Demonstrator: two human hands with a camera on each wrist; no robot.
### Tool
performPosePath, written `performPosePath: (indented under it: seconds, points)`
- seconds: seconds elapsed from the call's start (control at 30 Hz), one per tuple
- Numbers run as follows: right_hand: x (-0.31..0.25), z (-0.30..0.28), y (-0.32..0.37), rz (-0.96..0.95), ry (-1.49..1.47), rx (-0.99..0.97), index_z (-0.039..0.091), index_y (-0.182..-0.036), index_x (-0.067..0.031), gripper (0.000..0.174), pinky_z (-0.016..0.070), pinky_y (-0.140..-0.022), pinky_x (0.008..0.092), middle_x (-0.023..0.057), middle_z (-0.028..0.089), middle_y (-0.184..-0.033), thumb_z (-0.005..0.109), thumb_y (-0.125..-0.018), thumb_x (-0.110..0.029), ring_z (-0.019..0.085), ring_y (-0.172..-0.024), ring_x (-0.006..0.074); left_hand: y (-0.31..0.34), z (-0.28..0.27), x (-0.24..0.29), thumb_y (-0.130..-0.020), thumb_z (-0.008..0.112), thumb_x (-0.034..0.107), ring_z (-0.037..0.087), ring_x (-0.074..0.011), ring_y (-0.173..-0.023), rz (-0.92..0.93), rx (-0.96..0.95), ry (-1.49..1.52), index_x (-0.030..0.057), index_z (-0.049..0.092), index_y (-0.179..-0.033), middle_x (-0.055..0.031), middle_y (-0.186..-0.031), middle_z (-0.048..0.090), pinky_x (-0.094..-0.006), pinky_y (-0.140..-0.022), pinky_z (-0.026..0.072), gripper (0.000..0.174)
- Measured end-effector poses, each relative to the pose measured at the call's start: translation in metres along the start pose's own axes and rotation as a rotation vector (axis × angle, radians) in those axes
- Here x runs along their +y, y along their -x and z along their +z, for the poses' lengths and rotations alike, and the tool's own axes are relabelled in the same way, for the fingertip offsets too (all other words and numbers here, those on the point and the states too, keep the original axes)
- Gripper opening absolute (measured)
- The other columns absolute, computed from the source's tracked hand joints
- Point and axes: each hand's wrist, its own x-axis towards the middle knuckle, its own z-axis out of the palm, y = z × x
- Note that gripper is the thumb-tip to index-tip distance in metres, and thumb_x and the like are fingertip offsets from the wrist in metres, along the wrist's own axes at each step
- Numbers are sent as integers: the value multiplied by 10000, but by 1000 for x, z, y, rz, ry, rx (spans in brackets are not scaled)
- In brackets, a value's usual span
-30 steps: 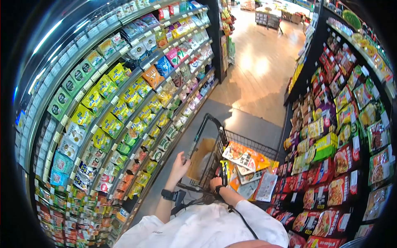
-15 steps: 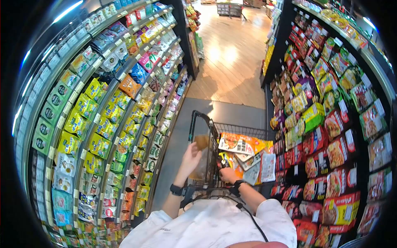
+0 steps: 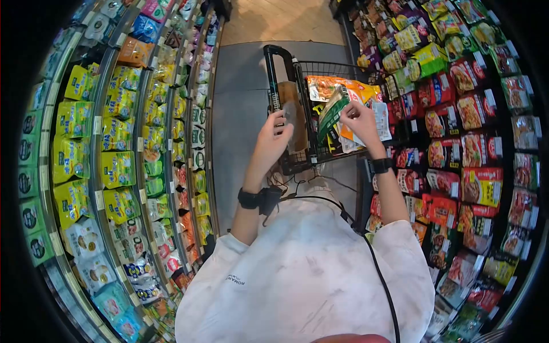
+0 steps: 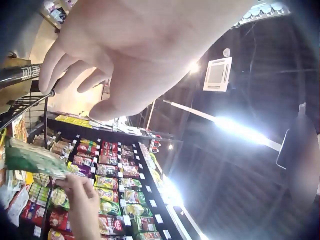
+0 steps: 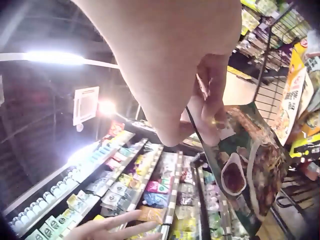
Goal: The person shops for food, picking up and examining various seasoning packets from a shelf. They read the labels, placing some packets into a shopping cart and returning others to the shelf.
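In the head view the right hand (image 3: pixel 359 123) pinches a green packet (image 3: pixel 333 114) by its edge, over the packets in the black wire cart (image 3: pixel 329 66). The right wrist view shows the packet's face (image 5: pixel 250 165) with a food picture, hanging from the fingertips. The left hand (image 3: pixel 273 140) is beside the cart's handle (image 3: pixel 273 86), fingers loosely bent, holding nothing. In the left wrist view that hand (image 4: pixel 120 55) looms close, with the green packet (image 4: pixel 35 160) beyond it. Whether it touches the handle, I cannot tell.
Shelves of yellow and green packets (image 3: pixel 71 157) line the left side, and shelves of red packets (image 3: pixel 480 186) the right. Grey floor (image 3: pixel 240 114) runs between them to a wooden floor (image 3: pixel 280 23). A cable (image 3: pixel 380 274) hangs across the shirt.
The right hand has risen from the cart's near side with the green packet in its fingers. The brown item by the left hand is no longer at its fingertips. The head view has tilted down.
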Motion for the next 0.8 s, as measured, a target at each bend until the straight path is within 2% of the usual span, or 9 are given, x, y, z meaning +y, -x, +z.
performPosePath:
  seconds: [0.07, 0.1, 0.23, 0.33, 0.37, 0.4, 0.47, 0.6, 0.8]
  points:
    - [-31, -12, 14, -29, -43, 76, 641, -832, 4, 106, 481, -617, 223, 15, 660, -711, 700, -846, -82, 620, -662, 56, 6, 9, 2, -930, 680, 252, 551, -271, -1224, 81, -96, -91, 14, 431, -1406, -190, -1301, 558, -371, -1006, 477, 588]
    - [-42, -17, 23, -35, -75, 119, 643, -846, 4, 102, 482, -629, 219, 15, 666, -731, 698, -859, -81, 622, -673, 52, 12, 10, 18, -864, 753, 290, 472, -316, -1325, 85, -198, -138, 17, 365, -1461, -224, -1419, 472, -404, -1086, 410, 762]
    - [-100, -41, 63, -15, -297, 273, 643, -943, 19, 115, 474, -693, 194, 17, 684, -817, 675, -929, -90, 630, -761, 47, 15, 31, 32, -743, 849, 273, 328, -337, -1436, 415, -371, -353, 27, 242, -1530, -232, -1534, 331, -388, -1173, 274, 1024]
    - [-127, -60, 107, 6, -413, 351, 644, -981, 23, 116, 465, -731, 188, 31, 691, -882, 654, -953, -89, 625, -830, 49, 21, 62, 48, -729, 862, 233, 325, -338, -1439, 585, -245, -352, 20, 269, -1518, -207, -1542, 334, -398, -1166, 288, 1010]
    - [-137, -66, 121, -5, -410, 383, 649, -978, 22, 109, 465, -735, 190, 32, 692, -888, 650, -955, -85, 624, -834, 49, 21, 73, 51, -731, 861, 190, 313, -329, -1447, 625, -228, -291, 12, 286, -1509, -195, -1545, 337, -402, -1169, 282, 984]
    - [-141, -71, 132, -20, -409, 420, 654, -975, 20, 102, 465, -739, 191, 33, 692, -895, 646, -956, -81, 624, -838, 49, 25, 85, 64, -793, 819, 166, 433, -275, -1378, 686, -211, -203, -11, 412, -1438, -187, -1467, 464, -372, -1111, 362, 783]
    - [-147, -77, 156, -75, -466, 510, 603, -1125, 26, 172, 480, -783, 216, 61, 688, -944, 609, -965, -38, 626, -880, 79, 30, 105, 72, -867, 756, 161, 612, -189, -1156, 530, -457, 20, -42, 565, -1288, -159, -1232, 655, -323, -968, 475, 505]
    - [-137, -103, 214, -195, -365, 747, 421, -1382, -19, 460, 485, -866, 257, 110, 623, -1124, 586, -954, 14, 594, -1057, 140, 53, 163, 78, -916, 703, 154, 673, -143, -855, 422, -392, 84, -39, 617, -1133, -97, -961, 718, -307, -794, 528, 302]
    - [-54, -137, 343, 55, -279, 965, 452, -1350, -23, 426, 493, -896, 290, 89, 603, -1144, 614, -958, -51, 590, -1082, 155, 96, 250, 68, -928, 692, 137, 643, -92, -836, 314, -520, 203, -44, 639, -1085, -50, -992, 708, -275, -764, 518, 245]
